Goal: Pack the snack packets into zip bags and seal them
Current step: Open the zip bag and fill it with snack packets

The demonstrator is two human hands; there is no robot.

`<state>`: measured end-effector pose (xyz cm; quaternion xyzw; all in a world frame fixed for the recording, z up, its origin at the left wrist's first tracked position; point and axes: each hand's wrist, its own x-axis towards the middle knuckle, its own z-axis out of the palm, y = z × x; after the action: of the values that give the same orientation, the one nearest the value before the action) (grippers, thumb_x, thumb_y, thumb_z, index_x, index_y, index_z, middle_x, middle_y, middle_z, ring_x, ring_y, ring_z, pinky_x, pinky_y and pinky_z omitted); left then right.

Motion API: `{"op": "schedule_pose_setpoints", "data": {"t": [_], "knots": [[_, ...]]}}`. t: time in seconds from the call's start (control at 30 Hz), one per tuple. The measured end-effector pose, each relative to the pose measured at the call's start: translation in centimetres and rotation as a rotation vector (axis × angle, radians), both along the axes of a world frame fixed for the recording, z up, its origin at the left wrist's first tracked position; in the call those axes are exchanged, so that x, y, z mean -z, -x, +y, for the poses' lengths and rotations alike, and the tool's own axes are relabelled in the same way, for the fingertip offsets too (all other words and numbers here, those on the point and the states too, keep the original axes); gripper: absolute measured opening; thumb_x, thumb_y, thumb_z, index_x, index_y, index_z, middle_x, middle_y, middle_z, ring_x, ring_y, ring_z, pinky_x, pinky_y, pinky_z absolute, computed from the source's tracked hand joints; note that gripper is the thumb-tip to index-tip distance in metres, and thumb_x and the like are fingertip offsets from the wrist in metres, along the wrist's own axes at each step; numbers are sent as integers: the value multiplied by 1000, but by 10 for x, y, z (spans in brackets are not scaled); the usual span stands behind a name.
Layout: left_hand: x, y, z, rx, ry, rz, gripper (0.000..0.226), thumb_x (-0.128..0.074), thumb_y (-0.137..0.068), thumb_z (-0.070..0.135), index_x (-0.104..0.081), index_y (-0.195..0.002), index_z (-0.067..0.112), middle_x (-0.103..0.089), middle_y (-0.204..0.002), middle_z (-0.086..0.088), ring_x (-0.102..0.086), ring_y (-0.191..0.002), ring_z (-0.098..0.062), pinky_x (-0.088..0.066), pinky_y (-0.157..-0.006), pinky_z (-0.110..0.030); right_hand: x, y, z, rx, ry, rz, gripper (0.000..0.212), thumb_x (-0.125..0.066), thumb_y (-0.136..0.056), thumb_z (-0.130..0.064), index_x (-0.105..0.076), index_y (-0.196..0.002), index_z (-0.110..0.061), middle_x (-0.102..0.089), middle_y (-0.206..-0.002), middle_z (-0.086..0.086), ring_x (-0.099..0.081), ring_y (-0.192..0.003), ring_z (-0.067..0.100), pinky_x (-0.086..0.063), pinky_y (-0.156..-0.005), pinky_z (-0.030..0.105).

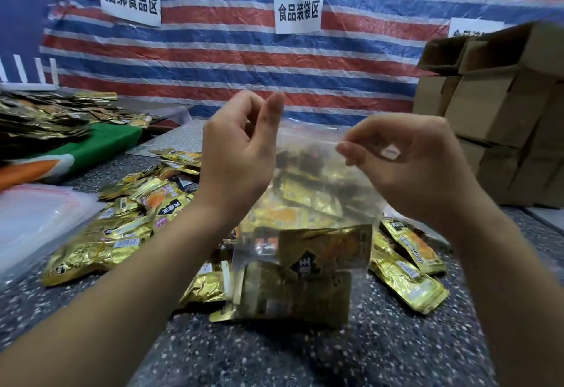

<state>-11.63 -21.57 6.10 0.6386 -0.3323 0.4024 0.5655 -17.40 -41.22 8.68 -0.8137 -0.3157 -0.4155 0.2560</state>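
The surface was a dark speckled stone-look countertop [274,353], and the whole back wall was covered by a red, white and blue striped tarp [244,60] with white paper signs [297,11] in Chinese taped on it. The far left corner was plain blue wall.

On the right stood a stack of brown cardboard boxes [500,112], the top one with open flaps. On the left edge lay a pile of empty clear zip bags [36,218], and behind that a green and orange cloth [100,145] with another heap of dark and gold packets [39,118] on it.

Loose gold snack packets [122,221] were scattered all over the middle of the counter, some more on the right [409,267] too.

Both hands were up in front of the camera holding a clear zip bag [308,203] stuffed with gold packets, its bottom down at the counter among the loose ones. The right hand [406,170] pinched the top edge of the bag between thumb and fingertips. The left hand [241,148] was at the other top corner with fingers curled, gripping the rim as far as I could tell; the plastic was hard to make out there. The bag and forearms blocked most of the pile behind them, and the lower part of the bag was motion blurred.
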Motion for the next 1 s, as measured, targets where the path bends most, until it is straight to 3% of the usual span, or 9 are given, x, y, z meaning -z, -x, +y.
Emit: {"op": "schedule_pose_setpoints", "data": {"t": [0.1,0.3,0.43,0.53,0.67,0.73,0.83,0.9,1.0], "knots": [[-8,8,1,11,-16,-20,40,-49,-102,29,-50,-78,-3,-46,-62,-12,-41,-53,-27,-34,-45,-37,-12,9,-4,-31,10,33,2,-75,-87,-13,-73,-87,-12,-70,-77,-6,-66,-69,12,-56,-64,27],[-3,-7,-7,14,-4,10,25,-57,-96,33,-52,-78,18,-47,-64,5,-41,-53,-4,-35,-47,-22,-12,-5,-9,-36,-21,175,4,-75,-86,-10,-73,-87,-14,-69,-76,-7,-67,-69,12,-56,-64,23],[7,-37,-17,-56,34,103,23,-67,-89,37,-54,-94,19,-50,-72,7,-44,-62,-2,-39,-56,-16,-6,-31,-13,85,61,251,13,-72,-87,-1,-72,-88,-15,-67,-86,-9,-64,-68,8,-51,-64,16],[15,-56,-19,-10,-6,278,29,-65,-84,47,-57,-94,21,-58,-78,1,-54,-66,-4,-46,-59,-21,-1,-47,-17,126,57,320,14,-69,-89,-3,-70,-87,-17,-65,-94,-9,-64,-67,8,-51,-63,19],[25,-72,-15,204,-33,666,51,-58,-73,59,-64,-96,14,-66,-67,1,-61,-53,-4,-46,-48,-16,12,-65,-24,220,42,418,14,-67,-92,-8,-68,-89,-21,-62,-71,-15,-60,-60,-7,-44,-53,9],[34,-78,-8,263,-157,769,58,-57,-70,64,-68,-91,12,-70,-66,3,-64,-58,-9,-47,-52,-18,19,-74,-28,252,76,507,14,-65,-94,-12,-66,-87,-25,-61,-74,-15,-57,-63,-13,-42,-54,7],[51,-83,0,240,-264,797,45,-60,-77,59,-73,-86,17,-73,-71,4,-65,-61,-6,-49,-55,-18,26,-86,-29,259,181,636,17,-62,-97,-26,-61,-81,-32,-60,-77,-14,-54,-62,-13,-42,-54,11],[61,-86,2,210,-244,789,29,-64,-87,44,-75,-81,17,-74,-72,3,-65,-61,-6,-51,-57,-21,31,-93,-28,261,256,675,20,-59,-98,-31,-59,-78,-33,-59,-77,-12,-53,-63,-7,-43,-59,17],[72,-88,3,180,-226,785,23,-63,-94,30,-75,-79,18,-74,-74,2,-66,-62,-7,-51,-59,-21,41,-103,-26,270,272,724,12,-57,-97,-41,-58,-92,-30,-63,-94,-11,-60,-85,3,-54,-78,31]]}}
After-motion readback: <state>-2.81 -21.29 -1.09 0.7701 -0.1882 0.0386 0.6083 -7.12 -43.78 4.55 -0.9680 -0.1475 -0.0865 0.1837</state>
